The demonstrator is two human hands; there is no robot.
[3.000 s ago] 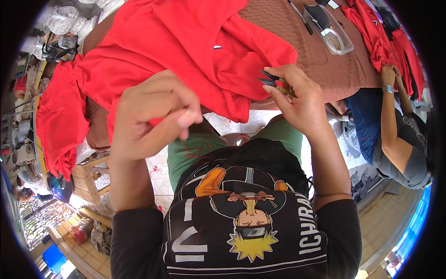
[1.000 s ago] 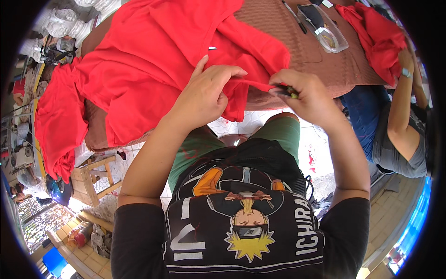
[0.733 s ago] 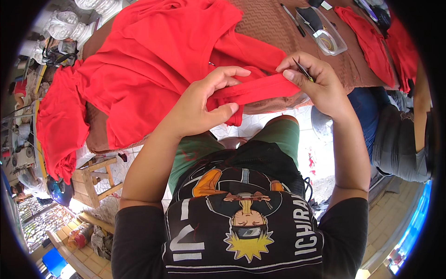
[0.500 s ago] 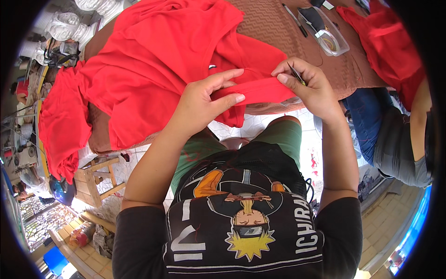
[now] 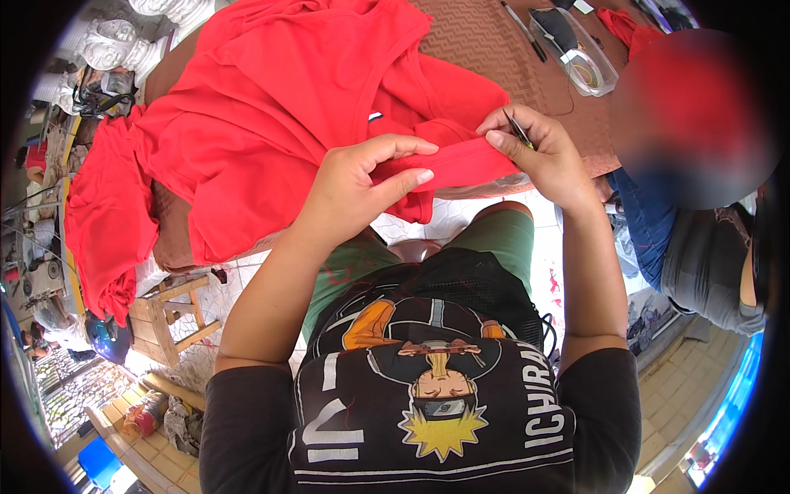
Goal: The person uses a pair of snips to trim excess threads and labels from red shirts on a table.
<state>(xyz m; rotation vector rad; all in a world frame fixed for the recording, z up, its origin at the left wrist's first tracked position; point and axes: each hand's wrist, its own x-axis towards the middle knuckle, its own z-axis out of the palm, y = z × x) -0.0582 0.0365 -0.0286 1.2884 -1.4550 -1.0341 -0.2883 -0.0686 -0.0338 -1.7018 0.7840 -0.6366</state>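
A large red garment (image 5: 271, 123) lies in loose folds over the brown-covered table (image 5: 485, 53), one end hanging past the table's left side. Its near edge is stretched between my two hands, just above my lap. My left hand (image 5: 350, 185) grips the band between thumb and fingers. At the other end, my right hand (image 5: 543, 160) pinches the same band between thumb and forefinger. A small dark pointed tool (image 5: 518, 132), perhaps thread snips, is tucked in that hand, its tip sticking up past the fingers; the rest is hidden.
A clear plastic box (image 5: 607, 81) with small items and a black pen (image 5: 524, 31) lie at the far right. Another person (image 5: 704, 255) sits close on the right, partly blurred. A wooden stool (image 5: 156, 325) stands left, below the table's edge.
The band between my hands has turned slightly, and both hands have shifted only a little. At the right, the other person's red cloth has moved, and a blurred patch now covers that area.
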